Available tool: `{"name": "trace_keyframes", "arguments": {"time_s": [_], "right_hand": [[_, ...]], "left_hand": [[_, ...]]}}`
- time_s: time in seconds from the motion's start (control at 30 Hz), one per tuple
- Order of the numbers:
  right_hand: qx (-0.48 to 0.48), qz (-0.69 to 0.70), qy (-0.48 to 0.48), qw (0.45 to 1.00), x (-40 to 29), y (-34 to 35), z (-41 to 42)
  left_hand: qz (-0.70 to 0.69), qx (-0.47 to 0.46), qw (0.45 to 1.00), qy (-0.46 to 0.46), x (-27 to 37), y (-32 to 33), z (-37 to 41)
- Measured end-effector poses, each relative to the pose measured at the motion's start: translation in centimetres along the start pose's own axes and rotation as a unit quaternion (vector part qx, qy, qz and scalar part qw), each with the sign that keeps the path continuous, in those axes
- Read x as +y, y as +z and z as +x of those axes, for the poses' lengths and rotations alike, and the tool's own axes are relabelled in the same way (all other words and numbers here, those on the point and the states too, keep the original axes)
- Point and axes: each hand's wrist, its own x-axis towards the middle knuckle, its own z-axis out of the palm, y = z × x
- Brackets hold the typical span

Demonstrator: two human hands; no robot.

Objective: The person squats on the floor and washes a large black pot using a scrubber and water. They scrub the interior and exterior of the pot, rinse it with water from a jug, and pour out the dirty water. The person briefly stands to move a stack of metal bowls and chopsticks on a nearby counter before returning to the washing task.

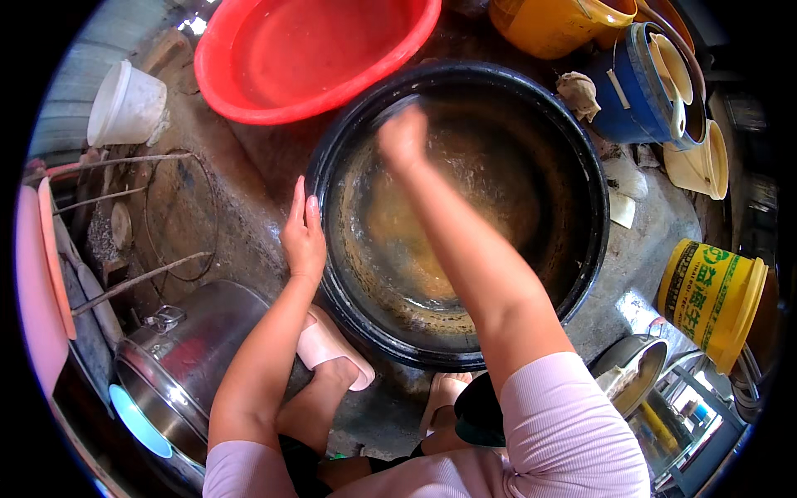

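Observation:
A large round black tub (588,187) stands on the floor before me, with shallow brownish water (423,274) in its bottom. Inside it, my right hand (403,140) is closed like a fist close to the far left wall. A dark greyish object (398,107) shows at its knuckles, too blurred by motion to name, and seems held against the wall. My left hand (303,239) rests flat along the tub's left outer rim, fingers stretched out and nothing in it. My right forearm crosses over the tub and hides part of its inside.
Touching or close behind the tub is a red plastic basin (299,56) with water. Right of it stand a blue bucket (622,93) holding a dipper (675,68) and a yellow bucket (710,299). A metal pot (193,348) is at left, a white bucket (134,103) farther off.

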Motion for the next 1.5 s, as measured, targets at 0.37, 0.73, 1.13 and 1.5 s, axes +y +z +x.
{"name": "trace_keyframes", "arguments": {"time_s": [0.37,0.73,1.13,1.5], "right_hand": [[0.154,0.111,0.255,0.948,-4.0,-13.3,7.6],[-0.116,-0.559,0.020,0.821,6.8,-27.8,-6.3],[-0.198,-0.543,-0.229,0.783,3.9,-26.7,-7.7],[-0.465,-0.676,-0.205,0.535,10.4,-23.6,-13.0]], "left_hand": [[0.010,-0.003,1.000,0.014,0.6,-0.1,-0.4],[0.008,-0.088,0.996,-0.022,4.1,-3.0,-0.4],[-0.140,-0.160,0.977,0.015,23.8,-13.1,-0.1],[-0.269,-0.132,0.954,0.002,23.1,-12.4,-1.4]]}}
